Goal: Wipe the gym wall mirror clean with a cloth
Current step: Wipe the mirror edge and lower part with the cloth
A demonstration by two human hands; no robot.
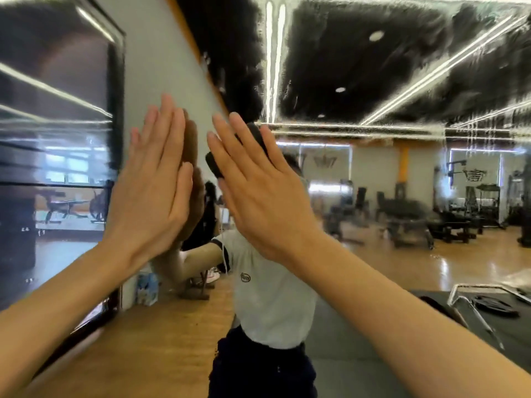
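Head cam: left hand [149, 193] pressing flat on wall mirror [402, 139], fingers straight; right hand [258, 193] pressing dark cloth [214, 165] w/ straight fingers.

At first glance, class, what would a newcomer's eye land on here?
Two raised hands fill the centre: the left hand lies flat on the wall mirror, and the right hand presses a dark cloth against it. Wet streaks smear the glass across the top.

Reflected shirt [270, 300] white, trousers [258, 372] dark — floor [161, 334] warm wood-brown.
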